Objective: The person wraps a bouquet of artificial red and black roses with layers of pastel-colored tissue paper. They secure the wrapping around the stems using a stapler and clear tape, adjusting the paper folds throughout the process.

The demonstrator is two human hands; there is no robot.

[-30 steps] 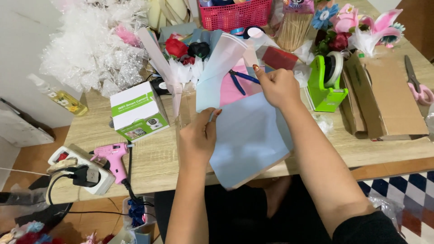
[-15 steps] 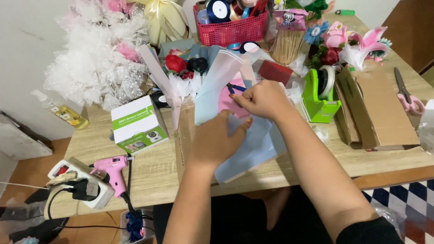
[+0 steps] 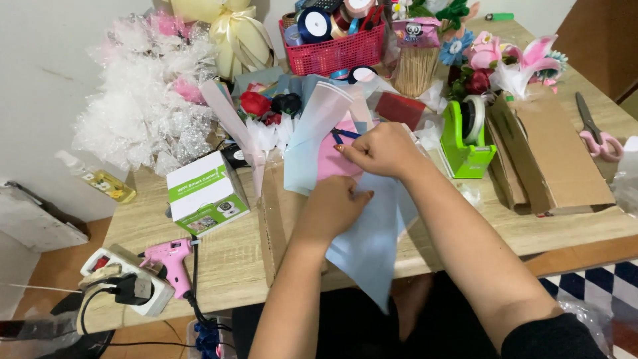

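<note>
Both forearms enter from the 6 o'clock edge, bare, converging toward frame centre. Left hand: palm down, back of hand to camera, fingers curled and closed, thumb tip pointing toward 2 o'clock. Right hand: at 1 o'clock from the left, just beyond it, knuckles up, fingers bunched in a pinch pointing toward 9 o'clock. Right arm runs diagonally from 5 o'clock, dark sleeve at the upper arm. Hands close together, not touching.

Box left of paper sheet, tape dispenser right — basket behind
</note>
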